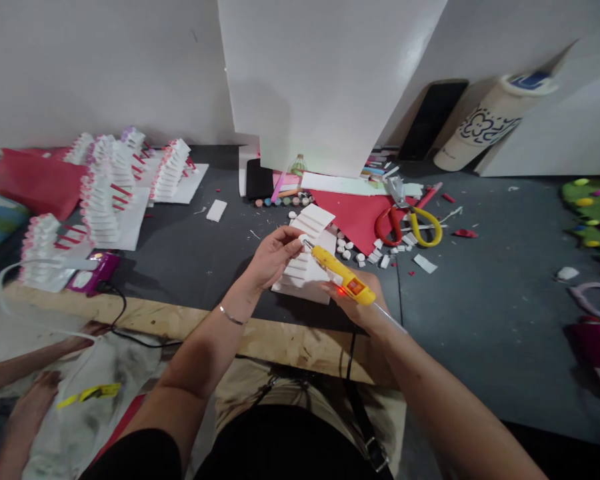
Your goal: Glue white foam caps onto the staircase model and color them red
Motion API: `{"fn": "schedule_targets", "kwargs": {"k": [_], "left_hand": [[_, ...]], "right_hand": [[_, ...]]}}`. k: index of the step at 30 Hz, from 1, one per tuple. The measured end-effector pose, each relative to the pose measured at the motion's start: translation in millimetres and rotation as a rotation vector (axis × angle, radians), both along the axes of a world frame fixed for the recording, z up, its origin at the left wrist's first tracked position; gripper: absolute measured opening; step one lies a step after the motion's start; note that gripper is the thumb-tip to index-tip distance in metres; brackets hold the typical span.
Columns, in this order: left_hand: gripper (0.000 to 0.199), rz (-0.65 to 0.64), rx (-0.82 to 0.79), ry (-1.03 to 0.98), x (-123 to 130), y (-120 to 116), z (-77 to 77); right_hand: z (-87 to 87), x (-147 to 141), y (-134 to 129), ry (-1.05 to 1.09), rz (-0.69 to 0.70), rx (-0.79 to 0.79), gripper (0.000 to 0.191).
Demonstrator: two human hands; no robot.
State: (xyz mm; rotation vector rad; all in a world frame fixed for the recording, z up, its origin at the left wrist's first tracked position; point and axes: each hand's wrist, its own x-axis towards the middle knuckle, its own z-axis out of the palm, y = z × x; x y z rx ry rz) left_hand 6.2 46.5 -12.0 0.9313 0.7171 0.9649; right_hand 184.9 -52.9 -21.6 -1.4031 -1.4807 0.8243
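At the centre, a small white piece [303, 238] is pinched between the thumb and fingertips of the left hand [276, 257], which are nearly closed. By the right hand [363, 299], with fingers curled around it, a yellow plastic glue gun [331, 261] is gripped, its metal nozzle pointed toward eleven o'clock, right at the piece; whether contact is made cannot be told. Beneath both hands, a white model with step-like slats [296, 272] is laid near the edge of the dark grey tabletop [460, 280].

From the model, a bright red flat sheet [347, 217] is seen at one o'clock, partly overlapped at two o'clock by scissors with one red and one yellow handle [427, 227]. Small white offcuts [385, 261] are scattered at three o'clock. Similar white models with pink edges [103, 193] are grouped at ten o'clock, and a purple power socket block [94, 272] is placed at nine.
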Motion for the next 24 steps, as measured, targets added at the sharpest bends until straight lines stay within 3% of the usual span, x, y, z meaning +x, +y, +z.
{"fn": "schedule_targets", "kwargs": {"k": [10,14,18,24], "left_hand": [[0.038,0.039,0.056,0.01,-3.1,4.7,3.3],[0.036,0.209,0.138,0.031,-19.4,17.4,6.8],[0.027,0.33,0.262,0.288,-38.0,22.7,9.4],[0.013,0.047,0.529,0.836,-42.8,7.8,18.2]], "right_hand": [[-0.8,1.6,-0.1,0.038,0.037,0.019,0.054],[-8.2,4.9,0.5,0.138,-0.127,0.012,0.047],[-12.1,8.6,-0.5,0.275,-0.194,-0.047,0.044],[-9.8,8.3,-1.3,0.33,-0.168,-0.05,0.048]]}}
